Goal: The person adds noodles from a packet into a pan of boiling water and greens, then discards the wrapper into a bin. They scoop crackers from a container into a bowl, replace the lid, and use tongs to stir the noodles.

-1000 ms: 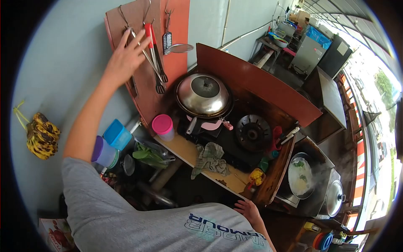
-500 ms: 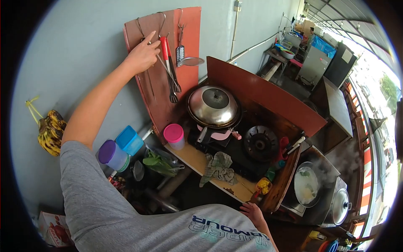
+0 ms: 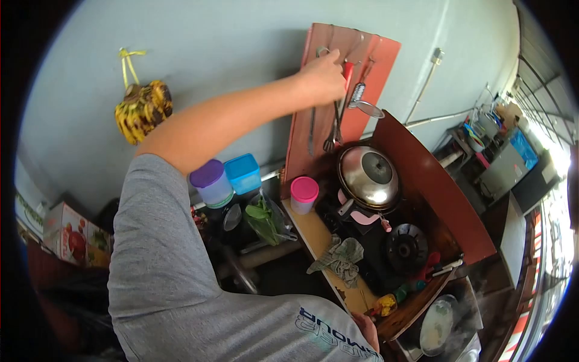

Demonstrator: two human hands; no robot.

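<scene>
My left hand (image 3: 324,77) is raised to a reddish board (image 3: 301,120) against the wall, fingers curled among utensils on hooks. What it grips is hidden behind the hand. Right beside it hang red-handled tongs (image 3: 348,71), a whisk-like utensil (image 3: 330,143), a grater (image 3: 357,93) and a round strainer (image 3: 370,109). A long thin utensil (image 3: 312,130) hangs below the hand. My right hand (image 3: 365,329) is low at the counter's front edge, partly hidden by my shirt, its fingers loosely out with nothing seen in them.
A lidded wok (image 3: 369,175) sits on the stove beside a bare burner (image 3: 407,247). A crumpled cloth (image 3: 341,259) and a pink-lidded tub (image 3: 304,194) lie on the counter (image 3: 319,241). A steaming pan (image 3: 439,326) stands lower right. Bananas (image 3: 143,108) hang on the left wall.
The view has swung left, so everything appears further right. My left hand stays at the hanging utensils, with its fingers more curled. My right hand remains by the counter edge.
</scene>
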